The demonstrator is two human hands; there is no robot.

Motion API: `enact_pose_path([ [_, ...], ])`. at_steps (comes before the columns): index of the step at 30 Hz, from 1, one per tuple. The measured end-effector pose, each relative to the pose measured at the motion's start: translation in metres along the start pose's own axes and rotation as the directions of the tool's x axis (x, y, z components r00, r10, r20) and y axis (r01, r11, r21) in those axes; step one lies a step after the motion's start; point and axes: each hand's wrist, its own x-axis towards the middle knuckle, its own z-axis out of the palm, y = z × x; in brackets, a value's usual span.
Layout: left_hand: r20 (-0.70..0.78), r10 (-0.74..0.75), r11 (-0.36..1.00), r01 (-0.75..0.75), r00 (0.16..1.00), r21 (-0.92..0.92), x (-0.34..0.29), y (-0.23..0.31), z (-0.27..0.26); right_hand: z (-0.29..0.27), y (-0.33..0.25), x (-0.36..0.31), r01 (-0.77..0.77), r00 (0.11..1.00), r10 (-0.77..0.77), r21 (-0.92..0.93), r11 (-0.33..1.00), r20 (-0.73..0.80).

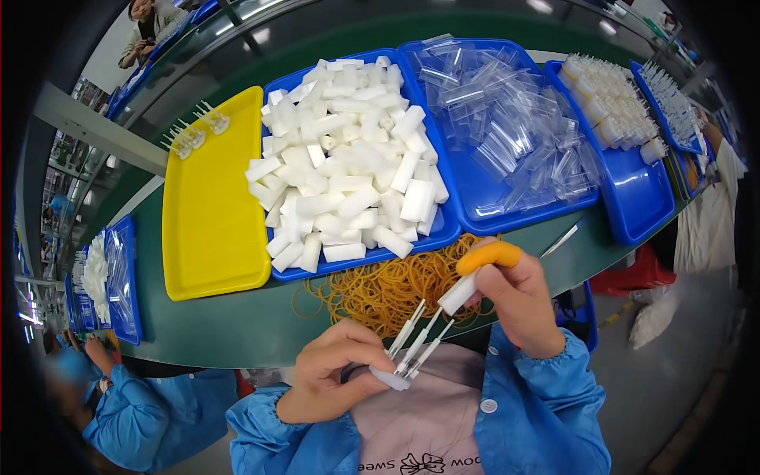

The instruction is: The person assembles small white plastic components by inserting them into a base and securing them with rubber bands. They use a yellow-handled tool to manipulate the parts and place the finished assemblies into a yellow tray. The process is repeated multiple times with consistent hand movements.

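Note:
My left hand [332, 374] pinches the round base of a white plastic part with upright prongs [410, 353], the prongs pointing up and to the right. A white foam block [457, 294] is gripped between the thumb and fingers of my right hand [518, 305], which wears an orange finger cot [489, 256]. The block's lower end is at the tip of one prong; whether the prong enters it I cannot tell. Behind my hands lies a heap of tan rubber bands [388, 289] on the green table [229, 332].
A yellow tray [210, 237] holds several pronged parts [186, 138]. Beside it, blue trays carry white foam blocks [340, 158], clear plastic sleeves [507, 119] and foam-fitted parts [606, 95]. Tweezers [560, 240] lie at the right. Another person in blue [162, 416] sits on the left.

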Motion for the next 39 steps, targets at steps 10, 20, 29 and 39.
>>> enact_pose_path([
  [10, 0.077, 0.012, 0.995, -0.019, 0.997, 0.094, 0.011, -0.001, 0.003, -0.002, 0.001, 0.002, -0.076, 0.997, 0.077, 0.069, 0.995, 0.002],
  [20, 0.087, 0.044, 0.978, -0.061, 0.995, 0.198, 0.015, 0.001, 0.003, -0.006, 0.000, 0.003, -0.144, 0.976, 0.139, 0.014, 0.990, 0.166],
  [29, 0.003, 0.200, 0.905, -0.186, 0.980, 0.381, 0.009, -0.003, 0.008, 0.001, 0.002, -0.003, 0.045, 0.969, -0.005, -0.156, 0.987, 0.248],
  [39, -0.070, 0.244, 0.897, -0.197, 0.967, 0.396, 0.006, -0.007, 0.009, 0.009, -0.007, 0.004, 0.336, 0.878, -0.131, -0.398, 0.853, 0.461],
])
